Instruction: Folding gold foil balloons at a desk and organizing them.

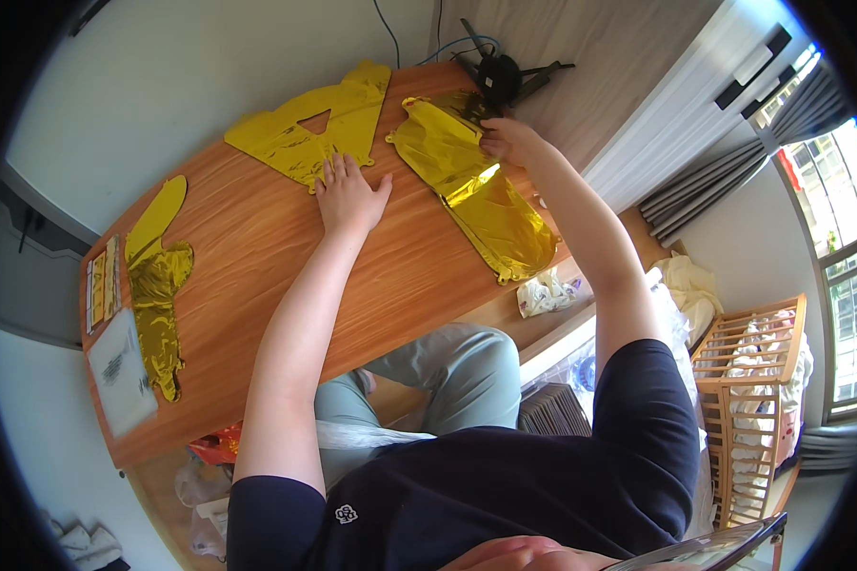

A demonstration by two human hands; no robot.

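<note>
My left hand (350, 197) lies flat on the wooden table, fingers spread, its fingertips touching the near edge of a flat gold foil balloon (257, 133). That balloon is roughly triangular with a small triangular hole. To the right lies a longer gold foil balloon (476, 200), creased and shiny, with small tabs along its edge. At its far right edge my right hand (509, 143) has its fingers bent together on the foil; the exact grip is partly hidden. A third gold foil balloon (154, 285), narrow and bent, rests near the table's left side.
A black router (498, 78) with antennas stands at the table's back right corner. On the left lie a clear plastic sleeve (122, 371) and a small flat pack (103, 285). A drawer with plastic bags (548, 293) and a wooden crib (747, 400) are at the right.
</note>
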